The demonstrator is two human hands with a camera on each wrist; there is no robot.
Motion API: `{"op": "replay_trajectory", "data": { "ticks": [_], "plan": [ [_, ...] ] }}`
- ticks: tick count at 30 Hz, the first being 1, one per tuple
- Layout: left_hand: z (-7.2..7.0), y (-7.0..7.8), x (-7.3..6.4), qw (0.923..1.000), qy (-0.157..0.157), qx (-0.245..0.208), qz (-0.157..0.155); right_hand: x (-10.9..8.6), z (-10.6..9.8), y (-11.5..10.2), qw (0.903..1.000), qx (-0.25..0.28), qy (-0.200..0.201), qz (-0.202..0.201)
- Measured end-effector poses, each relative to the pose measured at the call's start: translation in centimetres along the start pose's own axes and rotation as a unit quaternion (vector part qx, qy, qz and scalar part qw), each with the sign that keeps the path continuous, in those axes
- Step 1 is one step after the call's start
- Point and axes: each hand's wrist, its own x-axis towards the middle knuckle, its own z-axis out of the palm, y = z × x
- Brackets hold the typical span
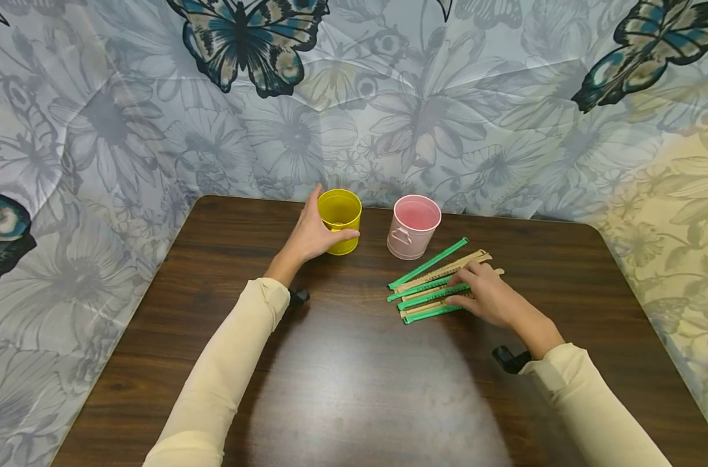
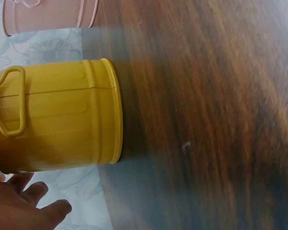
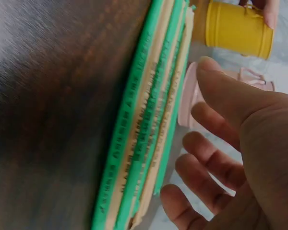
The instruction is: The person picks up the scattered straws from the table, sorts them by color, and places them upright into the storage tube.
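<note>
In the head view a small yellow metal bucket [image 1: 345,220] stands upright near the table's back edge. My left hand [image 1: 315,232] is at its left side, the thumb stretched across the front and the fingers spread alongside. The left wrist view has the fingers [image 2: 36,191] beside the bucket's wall, a wire handle facing the camera. Over a row of slim green and tan sticks [image 1: 429,297] in printed wrappers hovers my right hand [image 1: 489,295]. Its fingers are loosely bent and apart, with nothing between them in the right wrist view, where the wrapped sticks [image 3: 151,96] lie beyond.
A pink bucket [image 1: 411,236] with a side handle stands between the yellow bucket and the sticks, close to the back edge. Behind the dark wooden table [image 1: 354,376] hangs a cloth [image 1: 307,136] printed with flowers and butterflies.
</note>
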Motion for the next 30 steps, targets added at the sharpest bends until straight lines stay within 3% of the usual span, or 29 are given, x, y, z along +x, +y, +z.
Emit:
{"op": "replay_trajectory", "data": {
  "ticks": [4, 10, 23, 30],
  "plan": [
    [0.5, -0.4, 0.2, 0.9991, 0.006, -0.041, 0.002, -0.6, 0.8, 0.1, 0.9996, -0.001, 0.005, -0.029],
    [1.2, -0.8, 0.2, 0.9958, 0.020, -0.089, 0.000, -1.2, 2.0, 0.5, 0.9996, 0.012, -0.003, -0.024],
    [1.5, -0.9, 0.2, 0.9896, 0.030, -0.139, -0.023, -1.4, 3.1, 0.9, 0.9992, 0.024, 0.027, -0.019],
    [1.9, -1.0, 0.5, 0.9853, 0.032, -0.167, -0.011, -1.5, 3.3, 1.2, 0.9976, 0.033, 0.045, -0.040]
  ]
}}
